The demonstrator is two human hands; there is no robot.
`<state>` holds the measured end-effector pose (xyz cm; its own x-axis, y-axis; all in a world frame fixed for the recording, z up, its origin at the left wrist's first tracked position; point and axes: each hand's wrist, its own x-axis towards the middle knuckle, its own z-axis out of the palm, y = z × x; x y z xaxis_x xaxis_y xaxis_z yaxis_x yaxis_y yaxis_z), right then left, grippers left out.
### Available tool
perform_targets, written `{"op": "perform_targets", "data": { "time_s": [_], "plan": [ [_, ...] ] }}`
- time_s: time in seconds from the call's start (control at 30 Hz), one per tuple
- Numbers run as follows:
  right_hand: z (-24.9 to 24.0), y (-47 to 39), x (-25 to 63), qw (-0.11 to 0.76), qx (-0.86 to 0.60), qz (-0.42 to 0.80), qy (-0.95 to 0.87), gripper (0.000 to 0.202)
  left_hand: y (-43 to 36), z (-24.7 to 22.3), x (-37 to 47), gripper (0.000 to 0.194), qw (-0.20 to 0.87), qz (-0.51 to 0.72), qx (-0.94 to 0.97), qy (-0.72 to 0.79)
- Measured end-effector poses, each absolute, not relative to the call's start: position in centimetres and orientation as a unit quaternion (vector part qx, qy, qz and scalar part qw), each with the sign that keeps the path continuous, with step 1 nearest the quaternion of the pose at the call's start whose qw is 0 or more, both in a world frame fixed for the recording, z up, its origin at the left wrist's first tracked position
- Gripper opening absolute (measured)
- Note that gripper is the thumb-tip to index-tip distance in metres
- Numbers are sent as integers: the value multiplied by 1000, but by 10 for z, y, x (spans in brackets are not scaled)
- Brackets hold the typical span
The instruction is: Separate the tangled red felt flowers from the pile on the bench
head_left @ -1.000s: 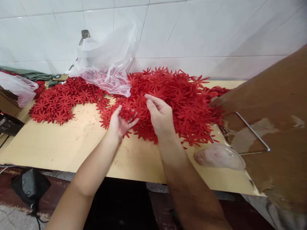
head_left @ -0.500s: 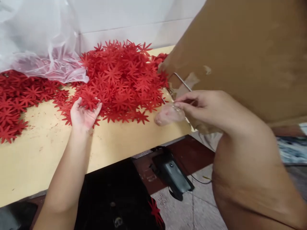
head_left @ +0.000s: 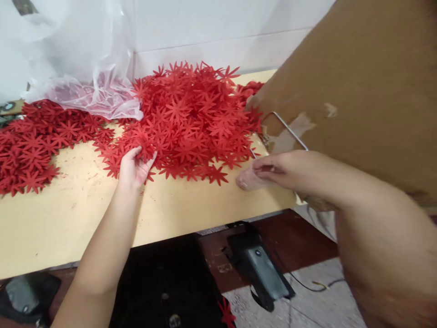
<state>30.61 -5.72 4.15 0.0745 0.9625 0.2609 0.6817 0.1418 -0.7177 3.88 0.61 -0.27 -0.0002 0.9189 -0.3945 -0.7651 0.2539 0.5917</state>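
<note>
My left hand (head_left: 136,169) is palm up at the near edge of a heap of bright red flower-shaped cutouts (head_left: 191,118). Its thumb and fingers curl around a few red flower cutouts (head_left: 147,149), and part of the fingers is hidden under them. Over to the right, my right hand (head_left: 273,168) bends at the wrist, with thumb and forefinger pinched on a crumpled, translucent clear plastic piece (head_left: 246,178). A bent thin metal rod (head_left: 290,130) runs behind that hand. A short bit of metal shows just past its fingertips.
A large brown cardboard box (head_left: 362,91) rises on the right. At the back left hangs a translucent plastic bag (head_left: 112,91), with a darker red heap (head_left: 37,146) beneath. Under the table (head_left: 191,205) are a black bag (head_left: 262,269) and a cable (head_left: 307,287).
The view has shifted, so everything appears farther right. My left fingers have closed in around the red cutouts. My right hand has turned slightly and still pinches the clear plastic piece.
</note>
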Motion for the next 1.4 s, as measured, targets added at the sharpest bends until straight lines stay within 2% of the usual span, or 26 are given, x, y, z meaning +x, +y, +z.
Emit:
{"op": "perform_targets", "data": {
  "time_s": [0.2,0.37,0.47,0.57,0.67,0.77,0.93,1.2,1.4],
  "plan": [
    [40,-34,236,460,-549,287,-636,28,5,-10,43,6,674,600,160,400],
    [23,-6,188,434,-507,326,-670,49,1,-15,43,10,632,599,245,427],
    [9,13,161,420,-490,377,-664,33,2,-17,44,8,602,618,262,433],
    [-2,25,150,449,-481,402,-637,15,4,-18,47,6,606,637,240,411],
    [-6,26,151,476,-467,436,-605,13,4,-11,48,18,638,643,195,376],
    [-4,20,151,486,-436,505,-565,20,1,-2,46,29,670,623,151,374],
    [0,6,139,409,-324,676,-521,37,-4,4,38,66,752,562,201,280],
    [-4,7,112,426,-440,578,-540,14,2,-13,39,59,735,587,189,281],
    [-6,15,121,527,-460,432,-569,10,-2,-2,41,53,731,606,149,277]
  ]
}}
